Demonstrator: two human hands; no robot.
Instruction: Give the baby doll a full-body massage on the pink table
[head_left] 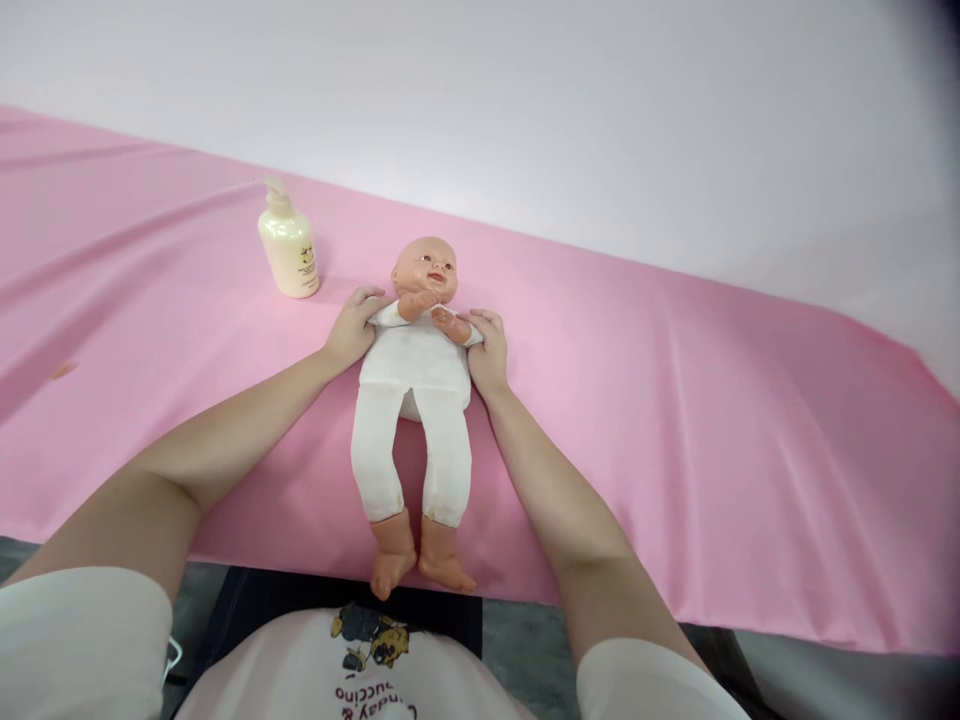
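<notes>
The plastic-headed baby doll in a white cloth bodysuit [415, 390] lies on its back along the near half of the table [675, 420], head toward the far edge, bare plastic feet just over the near edge. Its two small arms are bent up across the chest, the hands close under the chin. The bodysuit is on and looks smooth over the trunk and legs. Nothing lies on the doll, and no lotion or cream shows on it, so the work reads as being at an early or settling stage: the doll is laid out and steadied, and anything to do with the bottle appears not yet started.

The left hand [352, 325] comes in from the near left with the forearm stretched flat over the pink cloth, fingers curled around the doll's shoulder and upper arm on that side, holding it. The right hand [487, 350] mirrors it from the near right, fingers wrapped over the other shoulder and the thumb side against the doll's flank, also gripping. Both wrists are nearly straight, both elbows low near the near edge.

Toward the far left of the doll, apart from it, a cream-coloured plastic pump bottle [289, 250] stands upright near the far edge, untouched.
</notes>
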